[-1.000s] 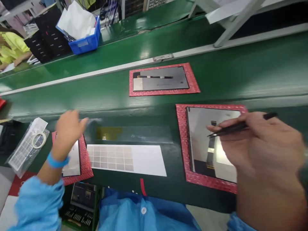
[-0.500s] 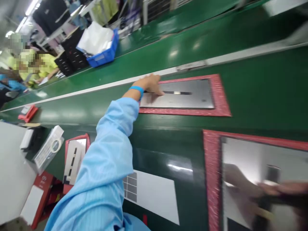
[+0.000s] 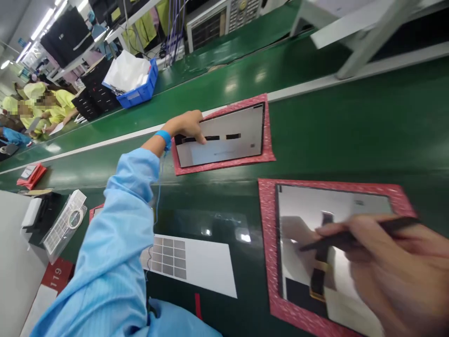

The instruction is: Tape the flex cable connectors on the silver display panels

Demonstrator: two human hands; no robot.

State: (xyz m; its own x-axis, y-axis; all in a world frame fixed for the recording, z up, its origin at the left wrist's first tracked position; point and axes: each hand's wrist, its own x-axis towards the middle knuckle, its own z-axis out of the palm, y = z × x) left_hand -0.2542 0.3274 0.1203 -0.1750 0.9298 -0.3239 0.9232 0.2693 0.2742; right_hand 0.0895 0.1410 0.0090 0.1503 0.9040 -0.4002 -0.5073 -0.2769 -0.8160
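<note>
My left hand [image 3: 189, 125] grips the upper left part of a flat display panel [image 3: 238, 124] and the pink bubble-wrap sheet [image 3: 268, 140] beneath it. Its thumb lies on the panel's silvery back, near the dark connector strips; the other fingers are partly hidden behind the top edge. At lower right, my right hand [image 3: 389, 262], slightly blurred, holds black tweezers [image 3: 333, 239]. Their tips are over a second display panel [image 3: 301, 201], beside its dark flex cable [image 3: 318, 276]. Whether the tips touch the panel cannot be made out. Another pink bubble-wrap sheet [image 3: 268, 243] lies under that panel.
A white sheet with grey stickers [image 3: 168, 257] lies in front of me on the green bench. At left are a bagged sticker sheet with a tape roll [image 3: 75, 218] and a red packet [image 3: 32, 176]. Beyond the pale rail stands a blue bin [image 3: 140, 91]. People work far left.
The view has swung right. The far panel and its pink sheet are tilted up more in my left hand. My right hand with the tweezers has come further into view over the near panel.
</note>
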